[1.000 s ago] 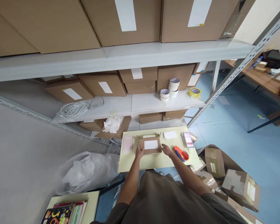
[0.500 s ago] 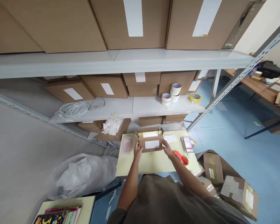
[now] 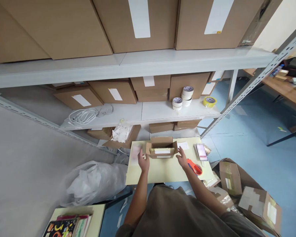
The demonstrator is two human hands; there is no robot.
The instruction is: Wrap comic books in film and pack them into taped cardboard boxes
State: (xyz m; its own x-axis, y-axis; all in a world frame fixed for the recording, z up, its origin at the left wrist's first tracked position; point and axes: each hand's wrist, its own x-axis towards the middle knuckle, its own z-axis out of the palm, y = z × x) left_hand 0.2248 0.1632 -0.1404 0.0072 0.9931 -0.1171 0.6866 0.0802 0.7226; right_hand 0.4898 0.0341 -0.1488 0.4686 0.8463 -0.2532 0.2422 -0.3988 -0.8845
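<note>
A small cardboard box (image 3: 151,151) stands on the pale yellow table (image 3: 160,172), its flaps spread and its top open toward me. White labels show on its front flap and front side. My left hand (image 3: 143,160) is just left of the box, fingers apart and holding nothing. On the other side, my right hand (image 3: 182,158) is near the box's right flap, also with fingers spread and nothing in it. An orange tape dispenser (image 3: 194,167) lies on the table close to my right forearm. A white paper slip (image 3: 183,145) is behind my right hand.
A metal shelf (image 3: 158,112) ahead bears cartons, white tape rolls (image 3: 177,102), yellow tape (image 3: 209,101) and a coiled white cable (image 3: 83,116). Plastic bags (image 3: 93,184) lie left. Used boxes (image 3: 259,205) fill the floor at right. Books (image 3: 66,227) sit on a lower-left table.
The box was held tilted with its front toward me; now it sits on the table showing its open inside. Both hands have let go and moved apart from its sides.
</note>
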